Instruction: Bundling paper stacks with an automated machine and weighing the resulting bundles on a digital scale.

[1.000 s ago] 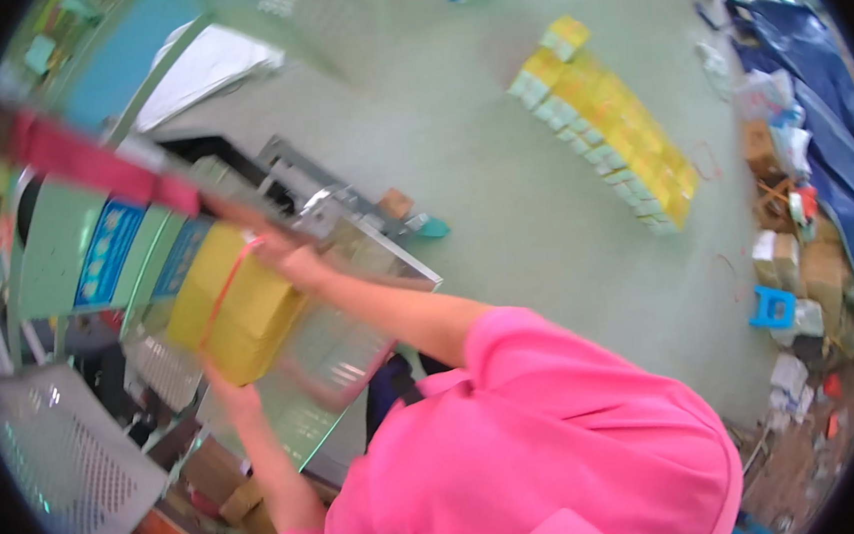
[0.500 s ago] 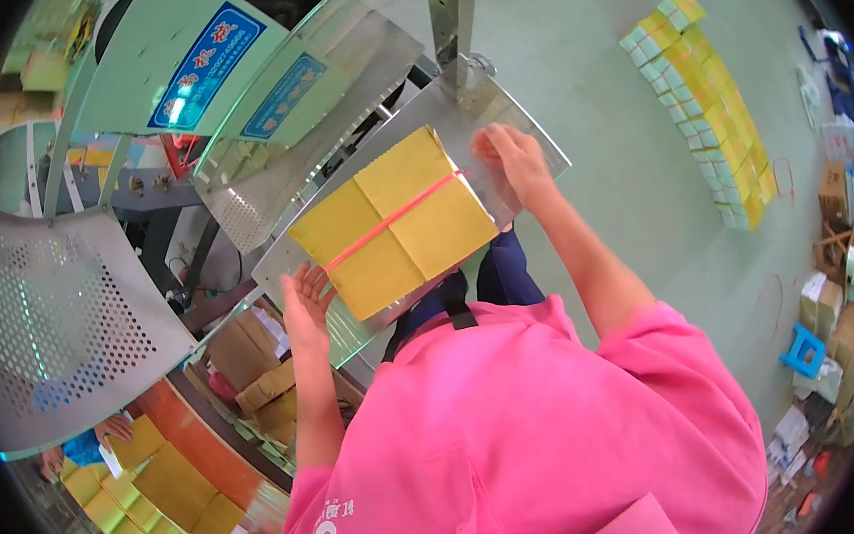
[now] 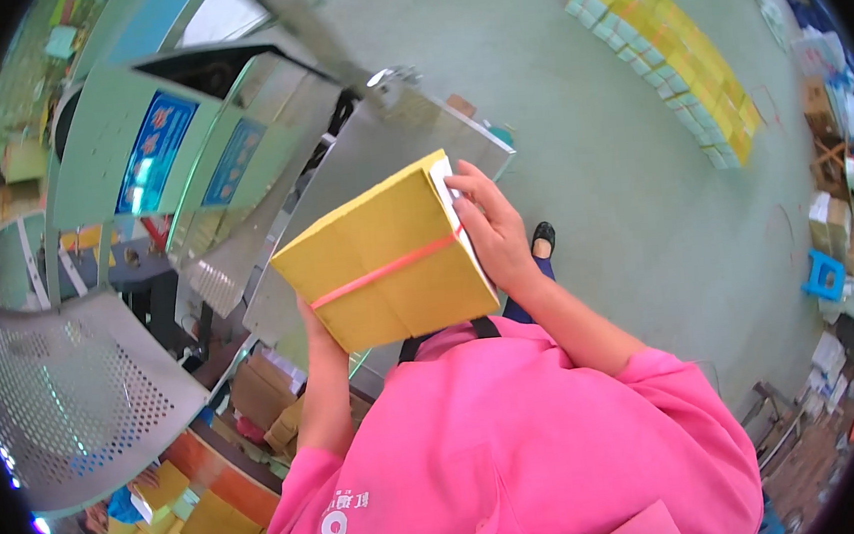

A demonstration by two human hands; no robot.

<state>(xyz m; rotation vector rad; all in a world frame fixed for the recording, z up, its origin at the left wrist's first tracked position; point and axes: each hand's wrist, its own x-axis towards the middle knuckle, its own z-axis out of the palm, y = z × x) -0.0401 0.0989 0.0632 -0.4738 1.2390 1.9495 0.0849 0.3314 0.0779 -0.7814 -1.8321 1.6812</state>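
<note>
A thick rectangular bundle (image 3: 374,236) with yellow paper faces and a white edge is held up between my hands. One pink strap (image 3: 387,271) runs across its middle. My left hand (image 3: 319,326) grips the lower left end, its fingers mostly hidden behind the bundle. Against the white right edge presses my right hand (image 3: 492,230), fingers bent along that side. Behind the bundle lies the bare metal tabletop (image 3: 426,131) of the machine. The bundle hangs tilted, close in front of my pink shirt.
The machine (image 3: 97,152) and its perforated metal panel (image 3: 75,380) stand at left. Strapped yellow bundles (image 3: 676,57) line the floor at far right, with a blue stool (image 3: 823,276) near clutter. At lower left, another person's hand (image 3: 148,478) is by yellow stacks (image 3: 222,524).
My hands have closed on the bundle from both ends. It has risen off the metal tabletop and tilted, with its white edge now showing. The whole view has turned.
</note>
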